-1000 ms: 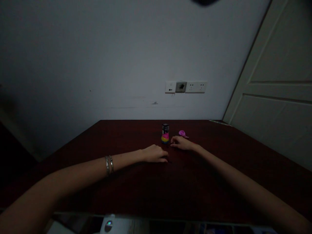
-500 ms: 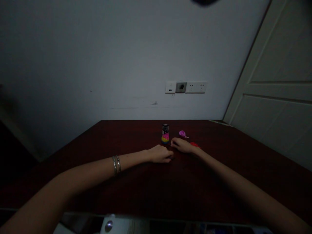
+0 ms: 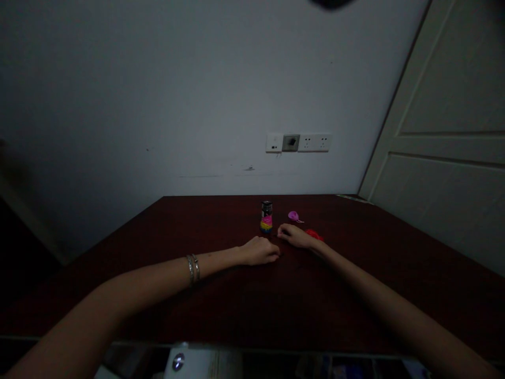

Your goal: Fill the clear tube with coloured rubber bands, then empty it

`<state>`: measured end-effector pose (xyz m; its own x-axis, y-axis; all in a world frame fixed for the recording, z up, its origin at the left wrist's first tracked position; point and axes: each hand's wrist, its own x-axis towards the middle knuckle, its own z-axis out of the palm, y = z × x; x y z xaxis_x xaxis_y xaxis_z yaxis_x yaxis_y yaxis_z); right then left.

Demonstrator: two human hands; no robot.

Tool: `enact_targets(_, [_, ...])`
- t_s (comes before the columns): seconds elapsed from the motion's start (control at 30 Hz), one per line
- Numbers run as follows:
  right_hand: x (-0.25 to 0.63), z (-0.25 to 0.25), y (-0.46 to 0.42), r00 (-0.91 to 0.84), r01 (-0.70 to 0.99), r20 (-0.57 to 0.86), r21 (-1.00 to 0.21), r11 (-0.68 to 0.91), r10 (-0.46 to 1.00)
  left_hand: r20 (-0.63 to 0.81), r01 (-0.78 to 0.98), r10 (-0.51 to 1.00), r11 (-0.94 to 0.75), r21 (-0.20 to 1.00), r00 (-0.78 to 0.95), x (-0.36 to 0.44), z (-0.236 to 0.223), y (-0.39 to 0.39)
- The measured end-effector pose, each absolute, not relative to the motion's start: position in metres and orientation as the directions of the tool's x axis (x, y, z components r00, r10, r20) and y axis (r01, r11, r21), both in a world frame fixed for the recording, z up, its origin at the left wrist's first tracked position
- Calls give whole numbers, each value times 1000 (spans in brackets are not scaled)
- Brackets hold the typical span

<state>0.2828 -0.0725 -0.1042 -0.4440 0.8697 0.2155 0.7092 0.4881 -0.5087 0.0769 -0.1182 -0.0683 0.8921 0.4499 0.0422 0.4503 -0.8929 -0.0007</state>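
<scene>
My left hand (image 3: 260, 250) rests low over the table with its fingers curled closed; anything inside them is too dark and small to make out. Just beyond it, my right hand (image 3: 292, 234) is bent down with fingertips pinched together near the tabletop, and what they hold cannot be made out. A small dark-lidded jar (image 3: 266, 217) stands upright behind the hands, its lower part wrapped in pink, yellow and blue yarn. Red yarn (image 3: 314, 235) lies against the far side of my right wrist, partly hidden. A purple-pink ball of yarn (image 3: 293, 216) with a loose tail sits farther back.
The dark red-brown table (image 3: 205, 221) reaches back to a pale wall. Wall sockets (image 3: 314, 142) are set above its far edge. A panelled white door (image 3: 442, 158) stands at the right. Below the front edge, a white object with a round shiny knob (image 3: 178, 361) shows.
The view has shifted slightly. Both hands stay closed in nearly the same place, the left fingers a little more tucked. A bit more of the red yarn shows.
</scene>
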Motion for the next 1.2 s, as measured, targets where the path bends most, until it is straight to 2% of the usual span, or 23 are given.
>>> enact_targets(0.2, [290,-111,-69,-423,641,225,-611,465,878,77,463,459,-885,-45,885,81,-62,-119])
enact_targets(0.4, [292,-113,-66,-411,624,179,-659,419,894,269,512,504,-858,47,820,74,9,-85])
enact_targets(0.5, [291,-113,-65,-393,618,155,-686,385,907,221,507,523,-852,129,823,69,46,-57])
enact_targets(0.6, [291,-112,-65,-397,605,138,-704,372,907,241,543,566,-825,160,788,67,65,-35])
enact_targets(0.73, [291,-110,-65,-398,599,112,-719,351,910,221,565,594,-804,187,773,72,65,-19])
enact_targets(1.0, [292,-102,-67,-430,583,89,-733,352,898,74,557,589,-793,249,805,82,55,-3])
enact_targets(1.2, [292,-100,-67,-438,572,71,-747,339,896,60,539,590,-771,339,805,81,52,-1])
